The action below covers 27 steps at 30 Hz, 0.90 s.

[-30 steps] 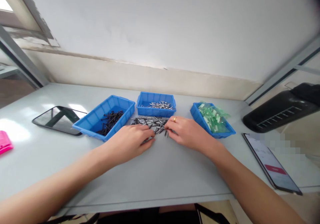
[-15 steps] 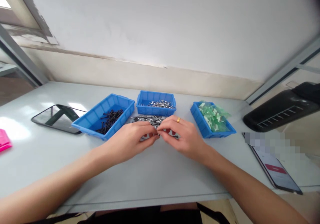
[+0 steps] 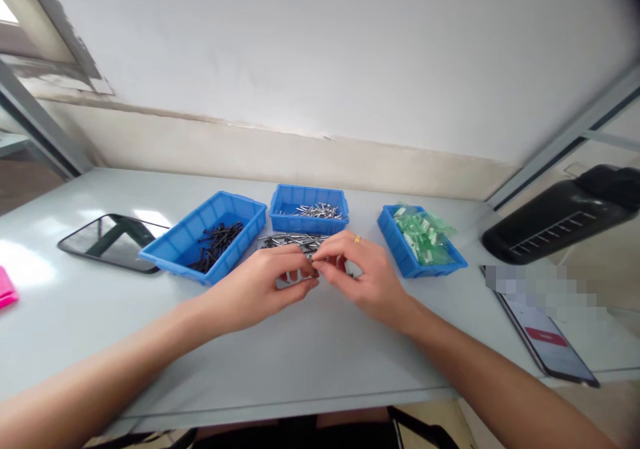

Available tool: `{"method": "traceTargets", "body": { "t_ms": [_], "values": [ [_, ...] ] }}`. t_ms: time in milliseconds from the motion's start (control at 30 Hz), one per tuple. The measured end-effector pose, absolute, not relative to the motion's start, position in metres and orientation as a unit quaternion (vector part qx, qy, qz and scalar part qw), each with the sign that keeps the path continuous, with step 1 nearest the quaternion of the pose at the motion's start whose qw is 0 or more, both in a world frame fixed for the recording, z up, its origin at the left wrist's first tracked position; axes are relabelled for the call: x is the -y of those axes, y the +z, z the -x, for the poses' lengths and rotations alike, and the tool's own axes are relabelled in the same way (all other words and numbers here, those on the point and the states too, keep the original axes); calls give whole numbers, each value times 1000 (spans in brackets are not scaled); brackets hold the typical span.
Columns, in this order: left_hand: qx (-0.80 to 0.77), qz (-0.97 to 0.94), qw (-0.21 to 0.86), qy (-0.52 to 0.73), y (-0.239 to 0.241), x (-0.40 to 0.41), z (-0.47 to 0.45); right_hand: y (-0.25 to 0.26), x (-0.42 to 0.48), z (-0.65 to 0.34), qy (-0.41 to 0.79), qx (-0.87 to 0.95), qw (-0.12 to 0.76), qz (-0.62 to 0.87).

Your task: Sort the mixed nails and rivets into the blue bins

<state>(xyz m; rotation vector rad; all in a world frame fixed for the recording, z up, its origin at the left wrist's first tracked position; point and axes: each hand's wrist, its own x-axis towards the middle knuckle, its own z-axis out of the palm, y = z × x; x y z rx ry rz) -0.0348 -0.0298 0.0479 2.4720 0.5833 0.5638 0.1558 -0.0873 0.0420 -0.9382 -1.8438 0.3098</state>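
Observation:
A loose pile of metal pins lies on the grey table in front of three blue bins. My left hand and my right hand meet fingertip to fingertip just above the pile's near edge. Both pinch something small between them; it looks like a pin, but I cannot make it out. A gold ring sits on a finger of my right hand. The left bin holds dark screws, the middle bin silver pins, the right bin green packets.
A dark phone lies face up at the left, with a pink object at the left edge. Another phone with a lit screen lies at the right, near the table's front edge. A black device stands behind it.
My hands lifted off the pile, where they lay apart, and came together at the fingertips. In the last half second they have hardly moved.

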Motion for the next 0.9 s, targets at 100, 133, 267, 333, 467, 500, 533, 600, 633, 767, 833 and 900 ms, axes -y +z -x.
{"method": "traceTargets", "body": {
  "t_ms": [100,133,267,333,467,500,533,600,633,767,833,900],
  "values": [
    [-208,-913,276,219,50,31,34,41,88,-155,113,758,508,392],
    [-205,-913,275,221,51,31,34,41,89,-154,110,757,511,392],
    [-205,-915,257,235,51,28,33,41,89,-153,104,757,513,390],
    [-207,-914,244,248,50,27,34,43,89,-154,100,754,513,397],
    [-213,-902,223,301,51,25,37,49,90,-158,94,737,518,424],
    [-217,-898,218,314,52,25,38,49,90,-160,100,732,516,433],
    [-222,-895,210,325,52,25,38,49,90,-161,110,729,512,441],
    [-230,-891,191,342,53,26,39,49,89,-162,133,725,503,451],
    [-230,-891,181,348,53,26,39,49,89,-162,141,727,497,452],
    [-224,-892,162,358,54,27,39,48,87,-161,159,749,455,456],
    [-223,-894,157,355,54,28,39,48,86,-161,169,759,430,459],
    [-217,-897,147,356,53,28,38,48,86,-161,171,770,414,454]
  ]
}}
